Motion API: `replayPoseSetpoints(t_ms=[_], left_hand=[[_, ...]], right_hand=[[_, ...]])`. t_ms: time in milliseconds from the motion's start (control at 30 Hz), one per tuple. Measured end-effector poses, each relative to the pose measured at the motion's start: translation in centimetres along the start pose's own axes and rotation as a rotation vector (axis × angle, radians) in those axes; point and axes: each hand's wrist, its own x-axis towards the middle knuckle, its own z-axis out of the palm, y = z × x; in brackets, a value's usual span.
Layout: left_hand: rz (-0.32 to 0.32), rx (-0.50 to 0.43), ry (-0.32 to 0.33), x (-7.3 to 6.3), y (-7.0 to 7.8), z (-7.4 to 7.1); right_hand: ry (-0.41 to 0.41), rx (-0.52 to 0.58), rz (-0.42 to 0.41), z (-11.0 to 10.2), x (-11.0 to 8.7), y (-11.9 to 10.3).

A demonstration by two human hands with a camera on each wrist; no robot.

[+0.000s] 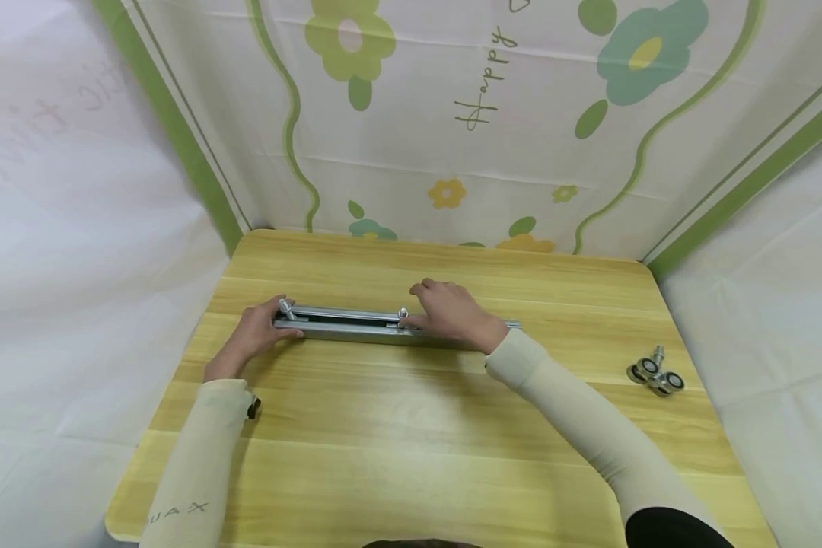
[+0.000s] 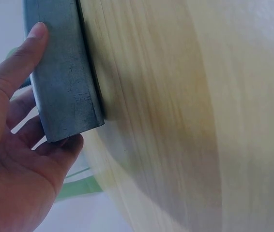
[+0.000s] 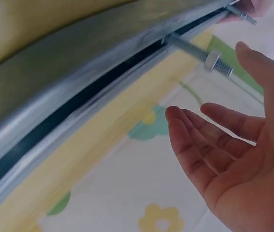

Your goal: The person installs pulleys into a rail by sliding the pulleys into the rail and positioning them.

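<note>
A slotted metal channel rail (image 1: pixel 356 332) lies across the table, its slot facing up. My left hand (image 1: pixel 255 331) grips its left end, the thumb (image 2: pixel 35 43) on the near side wall and fingers around the end. A threaded bolt (image 1: pixel 286 308) leans out of the slot beside that hand. A second bolt (image 3: pixel 195 50) with a hex nut (image 3: pixel 212 60) stands out of the slot farther right. My right hand (image 3: pixel 238 150) is beside this second bolt, fingers loosely bent and holding nothing. In the head view the right hand hides part of the rail's right half.
Roller trolleys (image 1: pixel 657 373) with wheels and a bolt lie near the right edge of the wooden table (image 1: pixel 397 457). White fabric with printed flowers (image 1: pixel 445 194) hangs behind the table, and plain fabric hangs on both sides.
</note>
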Motion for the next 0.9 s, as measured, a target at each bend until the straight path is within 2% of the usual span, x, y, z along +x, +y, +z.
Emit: replayPoseSetpoints(t_ms=[233,433,900], left_hand=[[0.005,0.009,0.003,-0.1,0.0,-0.2],[0.007,0.01,-0.01,0.2,0.1,0.0],[0.004,0.001,0.002,0.0,0.3,0.0]], right_hand=[[0.021,-0.033,0.032,-1.0,-1.7,3.1],[0.038,-0.027,0.096,-2.0,-3.8,6.8],[-0.042,-0.045,0.304,-4.4,-10.8,16.9]])
